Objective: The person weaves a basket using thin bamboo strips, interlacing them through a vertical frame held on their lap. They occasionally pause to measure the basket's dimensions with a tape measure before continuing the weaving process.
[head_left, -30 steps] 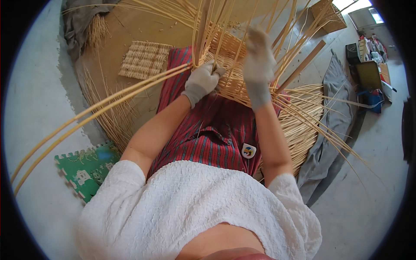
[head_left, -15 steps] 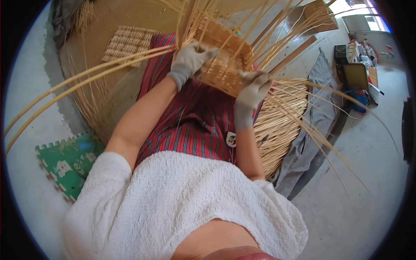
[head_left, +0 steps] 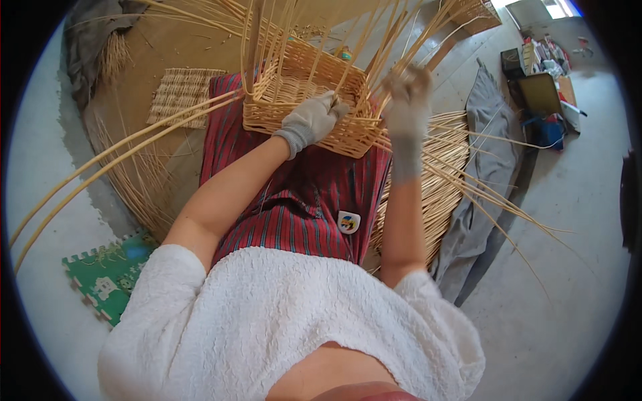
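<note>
On my lap, over red striped cloth (head_left: 227, 154), sits a partly woven rectangular rattan basket (head_left: 264, 115), with long upright canes rising around it. My left hand (head_left: 313, 119), in a pale grey glove, is closed on the near side of the basket, right of its middle, where the canes cross the rim. My gloved right hand (head_left: 406, 100) is raised at the basket's right end, among the loose canes; its fingers are smeared by motion, so what they hold is unclear. Two long thick canes (head_left: 110, 152) sweep from the basket's left side toward the lower left.
A woven mat (head_left: 182, 97) lies beyond my left arm, a green foam mat (head_left: 100, 274) at lower left. Bundled canes (head_left: 438, 187) and grey fabric (head_left: 488, 134) lie to the right. Another basket (head_left: 473, 13) stands at the back, near piled items (head_left: 542, 93).
Since half a second ago my right hand has risen from the basket's near right corner and blurred. My left hand has shifted rightward along the near side. The view has shifted too.
</note>
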Tool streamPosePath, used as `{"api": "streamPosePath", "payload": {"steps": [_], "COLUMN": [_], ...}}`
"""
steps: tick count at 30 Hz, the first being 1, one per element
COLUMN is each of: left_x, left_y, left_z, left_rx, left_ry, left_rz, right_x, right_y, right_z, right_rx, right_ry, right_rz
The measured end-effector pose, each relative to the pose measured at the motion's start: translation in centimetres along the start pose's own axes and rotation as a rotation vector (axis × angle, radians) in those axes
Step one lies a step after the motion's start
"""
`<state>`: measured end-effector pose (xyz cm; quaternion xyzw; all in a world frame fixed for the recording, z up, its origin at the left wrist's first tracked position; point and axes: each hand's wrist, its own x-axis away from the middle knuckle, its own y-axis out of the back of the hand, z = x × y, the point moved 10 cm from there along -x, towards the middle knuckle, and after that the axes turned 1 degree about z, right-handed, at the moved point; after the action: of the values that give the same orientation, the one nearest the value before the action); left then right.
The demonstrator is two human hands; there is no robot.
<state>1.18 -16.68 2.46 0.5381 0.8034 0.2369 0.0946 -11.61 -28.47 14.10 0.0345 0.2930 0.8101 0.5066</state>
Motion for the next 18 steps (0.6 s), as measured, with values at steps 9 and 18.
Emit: {"api": "streamPosePath", "payload": {"steps": [9, 18], "left_x": [0.2, 5.7], "left_y": [-1.4, 0.4], "left_z": [3.0, -4.5], "left_rx": [0.31, -0.92], "left_ry": [0.43, -0.439], "left_rz": [0.154, -0.267], "right_x": [6.4, 9.6], "right_y": [5.7, -5.1], "right_z": [-8.4, 0.4], "right_rx": [-0.459, 0.982], "right_ry": [0.038, 0.514], "right_rz": [-0.343, 0.215]}}
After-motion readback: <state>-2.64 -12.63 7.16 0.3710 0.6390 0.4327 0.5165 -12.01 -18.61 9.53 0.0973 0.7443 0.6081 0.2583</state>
